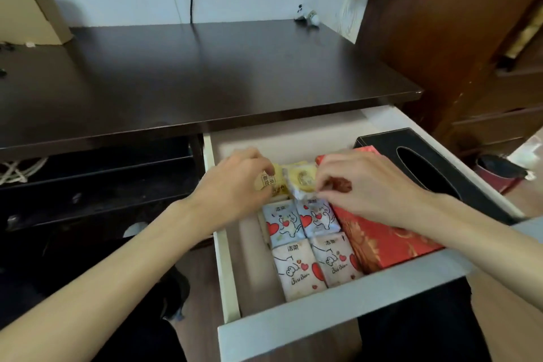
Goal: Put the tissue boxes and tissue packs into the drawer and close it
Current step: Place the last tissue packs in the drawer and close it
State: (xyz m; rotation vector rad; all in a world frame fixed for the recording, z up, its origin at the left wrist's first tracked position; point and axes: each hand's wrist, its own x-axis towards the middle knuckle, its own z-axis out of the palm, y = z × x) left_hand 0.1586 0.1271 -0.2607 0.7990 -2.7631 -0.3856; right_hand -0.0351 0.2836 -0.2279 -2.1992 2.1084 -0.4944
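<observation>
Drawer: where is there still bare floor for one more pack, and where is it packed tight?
Bare floor runs along the drawer's left wall, beside the heart-print packs, and behind the yellow packs. Crowded: red tissue box and black tissue box fill the right side.

Both hands (235, 182) (367, 185) on yellow tissue packs (299, 182) in the open drawer (323, 329); red tissue box (388, 241) alongside

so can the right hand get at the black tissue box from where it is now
Probably yes. The right hand is pinching a small pack just left of the black tissue box, whose top lies open and uncovered at the drawer's right side. It would need to let go first.
</observation>
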